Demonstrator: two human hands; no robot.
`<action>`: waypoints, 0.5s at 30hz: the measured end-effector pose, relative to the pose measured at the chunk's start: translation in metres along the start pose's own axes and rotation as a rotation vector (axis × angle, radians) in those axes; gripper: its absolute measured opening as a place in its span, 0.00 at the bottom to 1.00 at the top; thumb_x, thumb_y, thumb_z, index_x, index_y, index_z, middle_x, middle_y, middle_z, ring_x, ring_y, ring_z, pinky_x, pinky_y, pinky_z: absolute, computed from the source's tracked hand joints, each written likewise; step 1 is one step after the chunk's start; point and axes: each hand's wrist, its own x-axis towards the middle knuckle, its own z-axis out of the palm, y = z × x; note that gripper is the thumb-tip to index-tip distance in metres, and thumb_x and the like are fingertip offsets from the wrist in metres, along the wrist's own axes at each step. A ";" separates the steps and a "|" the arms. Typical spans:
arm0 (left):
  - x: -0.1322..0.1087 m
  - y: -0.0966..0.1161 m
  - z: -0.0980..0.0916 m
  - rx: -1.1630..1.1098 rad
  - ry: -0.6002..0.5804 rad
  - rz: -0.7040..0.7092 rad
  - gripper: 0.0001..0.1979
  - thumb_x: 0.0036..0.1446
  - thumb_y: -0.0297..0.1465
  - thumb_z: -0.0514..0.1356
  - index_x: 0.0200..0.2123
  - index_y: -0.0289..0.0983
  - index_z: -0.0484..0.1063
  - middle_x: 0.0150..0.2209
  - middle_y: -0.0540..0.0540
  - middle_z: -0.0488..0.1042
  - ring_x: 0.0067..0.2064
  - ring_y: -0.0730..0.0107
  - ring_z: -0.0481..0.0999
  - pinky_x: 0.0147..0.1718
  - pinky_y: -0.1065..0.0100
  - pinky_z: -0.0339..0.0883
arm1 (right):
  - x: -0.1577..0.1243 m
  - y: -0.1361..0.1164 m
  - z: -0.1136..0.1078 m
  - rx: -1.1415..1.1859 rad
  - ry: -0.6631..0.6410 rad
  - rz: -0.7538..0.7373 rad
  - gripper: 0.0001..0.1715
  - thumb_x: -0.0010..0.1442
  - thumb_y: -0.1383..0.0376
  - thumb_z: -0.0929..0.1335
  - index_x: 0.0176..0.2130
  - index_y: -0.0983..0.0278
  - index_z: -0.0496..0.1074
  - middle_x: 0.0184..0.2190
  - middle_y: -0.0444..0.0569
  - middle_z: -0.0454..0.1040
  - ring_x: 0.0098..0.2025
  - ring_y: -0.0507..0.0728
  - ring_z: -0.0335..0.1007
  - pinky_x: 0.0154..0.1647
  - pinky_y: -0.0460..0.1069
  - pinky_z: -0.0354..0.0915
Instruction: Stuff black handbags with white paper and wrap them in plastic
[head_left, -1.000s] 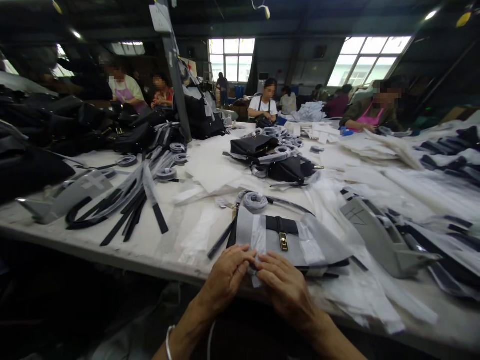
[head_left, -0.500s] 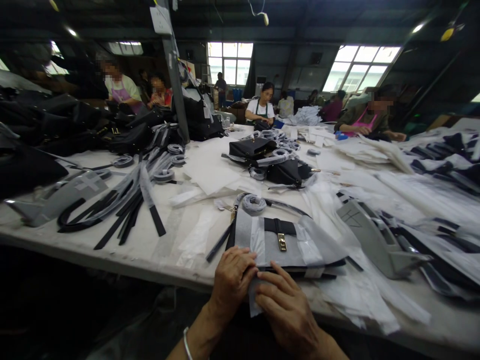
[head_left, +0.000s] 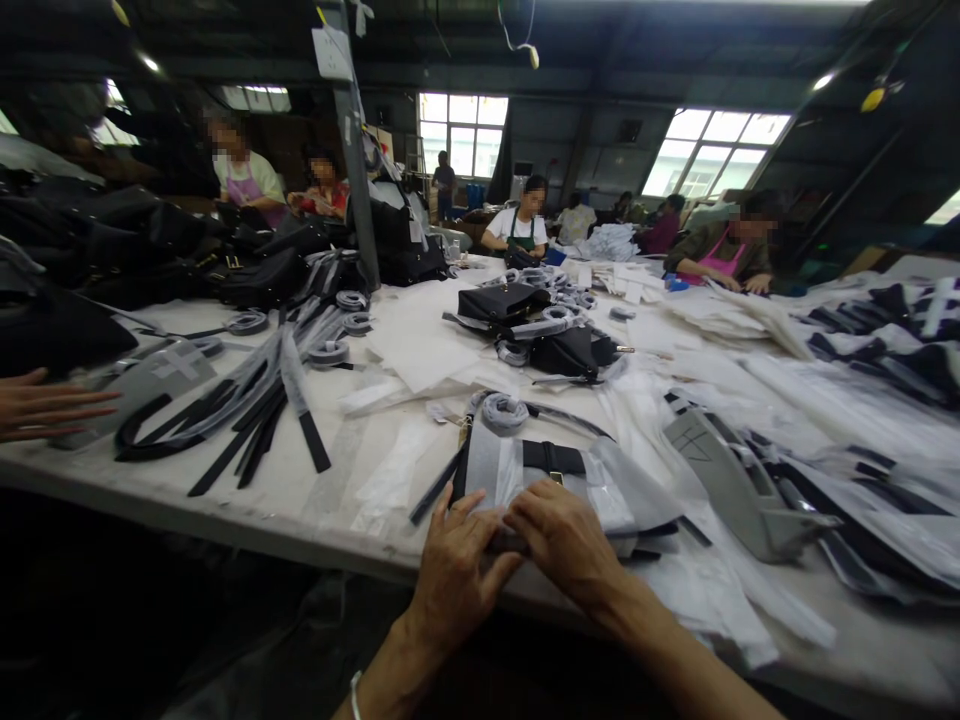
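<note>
A black handbag (head_left: 480,455) lies at the table's front edge, its face covered by a grey protective sheet with clear film (head_left: 510,465) across it. A black strap tab (head_left: 553,456) with a gold clasp, partly hidden by my knuckles, crosses the sheet. My left hand (head_left: 461,555) grips the bag's near edge, fingers on top and thumb lower down. Beside it my right hand (head_left: 562,535) has bent fingers pressed on the same edge, its fingertips touching the left hand. What lies under the fingertips is hidden. A wrapped strap coil (head_left: 505,409) rests at the bag's far side.
Left, another person's open hand (head_left: 52,405) reaches over a grey tape dispenser (head_left: 176,365) beside black straps (head_left: 259,425). A second tape dispenser (head_left: 724,480) stands right, near plastic sheets (head_left: 720,590). Black bags (head_left: 502,300) lie further back. Several co-workers sit around the table.
The film strip hanging off the bag's near edge is out of sight. My right hand has moved up over the bag's front, covering part of the clasp. Another person's hand has appeared at left.
</note>
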 end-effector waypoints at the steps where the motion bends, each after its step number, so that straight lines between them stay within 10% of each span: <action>1: 0.003 0.001 0.002 0.008 0.023 -0.041 0.03 0.62 0.30 0.60 0.40 0.40 0.70 0.38 0.47 0.78 0.51 0.53 0.75 0.60 0.40 0.58 | 0.006 0.003 -0.002 0.027 -0.066 0.049 0.12 0.64 0.68 0.68 0.27 0.62 0.73 0.28 0.46 0.74 0.33 0.55 0.69 0.36 0.47 0.61; 15: 0.017 0.005 0.024 0.257 0.234 -0.126 0.06 0.67 0.27 0.51 0.37 0.38 0.65 0.30 0.49 0.70 0.33 0.65 0.74 0.48 0.54 0.71 | 0.027 0.014 0.009 0.138 -0.214 0.311 0.06 0.61 0.65 0.72 0.31 0.60 0.78 0.33 0.45 0.78 0.37 0.54 0.74 0.37 0.46 0.60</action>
